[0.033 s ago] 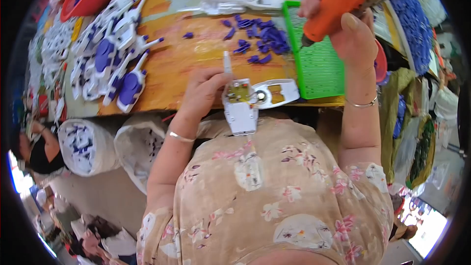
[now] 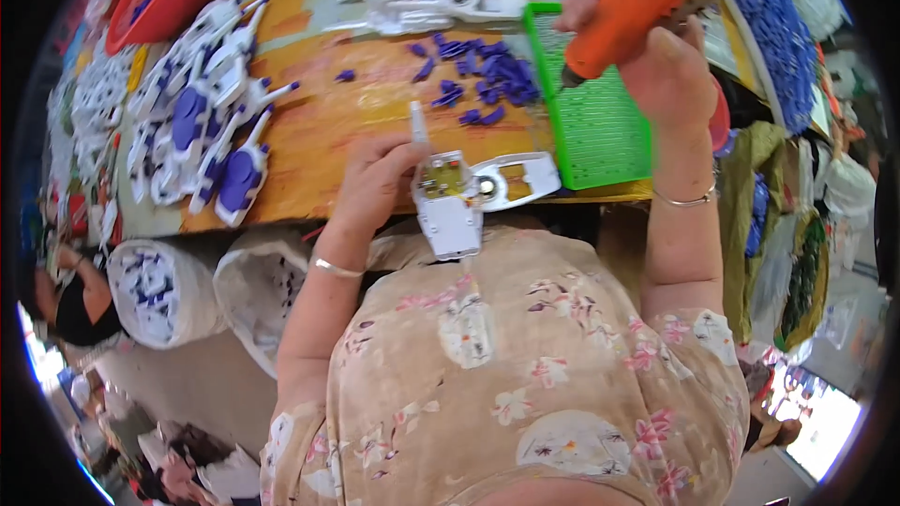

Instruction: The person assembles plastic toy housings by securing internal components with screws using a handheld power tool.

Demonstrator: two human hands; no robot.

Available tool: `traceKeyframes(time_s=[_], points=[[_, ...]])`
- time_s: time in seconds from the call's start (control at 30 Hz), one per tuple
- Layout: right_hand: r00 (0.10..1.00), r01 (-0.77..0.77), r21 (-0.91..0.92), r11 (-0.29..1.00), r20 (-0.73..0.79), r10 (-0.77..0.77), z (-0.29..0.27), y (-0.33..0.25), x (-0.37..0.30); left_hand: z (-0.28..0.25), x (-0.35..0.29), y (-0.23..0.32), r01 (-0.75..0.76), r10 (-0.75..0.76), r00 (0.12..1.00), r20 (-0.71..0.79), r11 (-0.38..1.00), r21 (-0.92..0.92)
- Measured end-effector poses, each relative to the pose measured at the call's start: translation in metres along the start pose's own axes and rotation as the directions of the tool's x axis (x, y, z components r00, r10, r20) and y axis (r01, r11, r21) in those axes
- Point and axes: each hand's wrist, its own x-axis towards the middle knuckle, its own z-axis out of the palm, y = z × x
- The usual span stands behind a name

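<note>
Two bulging white sacks stood at the lower left of the frame, under the edge of the orange worktable: the left sack [image 2: 155,292] open at the top and filled with white and purple plastic parts, the right sack [image 2: 258,292] beside it, touching it, with paler contents that could not be told. A bright, glowing rectangular panel [image 2: 820,431] showed at the lower right rim, too washed out to say whether it was a screen. No labels or signs could be made out.
</note>
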Motion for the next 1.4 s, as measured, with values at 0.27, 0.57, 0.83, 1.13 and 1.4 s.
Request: traceKeyframes(time_s=[0.27,0.57,0.83,1.13,1.4], points=[[0.944,-0.154,-0.435,0.887,-0.33,0.002,-0.005,-0.018,-0.026,0.006,0.02,-0.013,-0.02,-0.001,0.997,-0.078,0.965,-0.262],[0.74,-0.031,-0.436,0.899,-0.615,-0.273,-0.021,0.027,-0.038,0.01,0.023,-0.013,0.002,-0.033,0.993,-0.117,0.967,-0.253],[0.713,-0.007,-0.414,0.91,-0.64,-0.285,-0.022,0.035,-0.036,0.004,0.024,-0.018,-0.015,-0.006,0.997,-0.08,0.966,-0.257],[0.721,-0.091,-0.486,0.869,-0.634,-0.279,-0.022,0.035,-0.041,0.008,0.021,-0.015,-0.022,-0.003,0.995,-0.095,0.965,-0.263],[0.737,-0.097,-0.477,0.874,-0.624,-0.259,-0.021,0.034,-0.042,0.005,0.021,-0.012,-0.015,-0.004,0.997,-0.082,0.974,-0.226]])
